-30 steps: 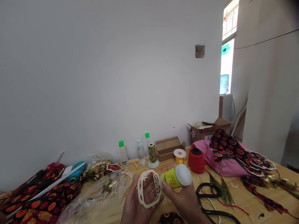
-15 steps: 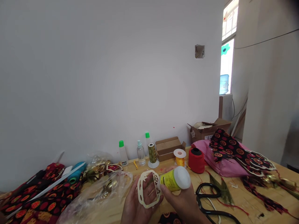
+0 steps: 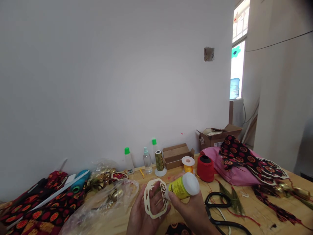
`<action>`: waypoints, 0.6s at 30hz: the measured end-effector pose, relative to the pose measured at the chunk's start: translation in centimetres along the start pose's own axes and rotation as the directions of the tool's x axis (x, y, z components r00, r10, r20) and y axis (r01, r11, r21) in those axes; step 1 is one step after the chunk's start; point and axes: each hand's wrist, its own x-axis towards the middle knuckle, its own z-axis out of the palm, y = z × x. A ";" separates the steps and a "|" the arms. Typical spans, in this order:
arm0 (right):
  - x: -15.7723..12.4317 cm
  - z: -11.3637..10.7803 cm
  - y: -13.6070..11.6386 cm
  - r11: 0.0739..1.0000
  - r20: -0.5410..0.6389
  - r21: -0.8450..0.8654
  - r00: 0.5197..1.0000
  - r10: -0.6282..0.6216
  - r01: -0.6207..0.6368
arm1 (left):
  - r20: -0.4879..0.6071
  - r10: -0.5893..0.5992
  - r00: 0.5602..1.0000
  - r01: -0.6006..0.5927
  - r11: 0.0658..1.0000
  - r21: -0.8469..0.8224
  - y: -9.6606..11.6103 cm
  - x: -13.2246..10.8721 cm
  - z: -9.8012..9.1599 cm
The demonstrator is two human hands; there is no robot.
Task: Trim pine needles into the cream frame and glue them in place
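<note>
By frame (image 3: 150,186): btl (image 3: 180,187) aslant, white end R.

A window (image 3: 237,67) at right is glaring white; the wall (image 3: 117,85) is looking dimmer leftward; a dark blur (image 3: 308,9) is shading the upper-right corner.

A small craft workshop, shown by the wooden worktable (image 3: 117,222) crowded with a red thread cone (image 3: 205,168), black-handled scissors (image 3: 218,199), patterned fabric (image 3: 51,213), brass bells (image 3: 101,178) and a green tassel (image 3: 232,199).
</note>
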 end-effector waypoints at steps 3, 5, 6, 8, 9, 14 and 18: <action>0.0 0.0 -0.1 1.000 0.025 -0.001 0.999 -0.026 0.026 | 0.008 -0.005 1.000 0.005 1.000 -0.001 0.0 -0.1 0.1; 0.1 0.0 -0.2 0.999 0.053 -0.015 0.998 -0.034 0.035 | 0.015 -0.007 1.000 0.007 1.000 -0.001 0.0 -0.1 0.1; 0.1 0.0 -0.2 0.999 0.062 -0.024 0.998 -0.026 0.027 | 0.016 -0.004 1.000 0.004 1.000 -0.001 0.0 0.0 0.1; 0.2 0.0 0.1 0.999 0.052 -0.038 0.999 0.010 -0.008 | 0.016 0.001 1.000 -0.001 1.000 0.000 0.0 0.1 0.1; 0.2 0.0 0.3 0.999 0.032 -0.044 0.999 0.026 -0.024 | 0.012 0.000 1.000 0.000 1.000 0.002 0.0 0.1 0.1; 0.0 -0.2 1.1 0.997 0.028 -0.065 0.999 -0.033 0.034 | -0.010 0.003 1.000 -0.003 1.000 0.007 0.0 0.2 -0.2; 0.1 -0.4 0.7 0.994 0.074 -0.060 0.993 -0.090 0.095 | -0.005 0.009 1.000 -0.009 1.000 0.001 0.0 0.2 -0.3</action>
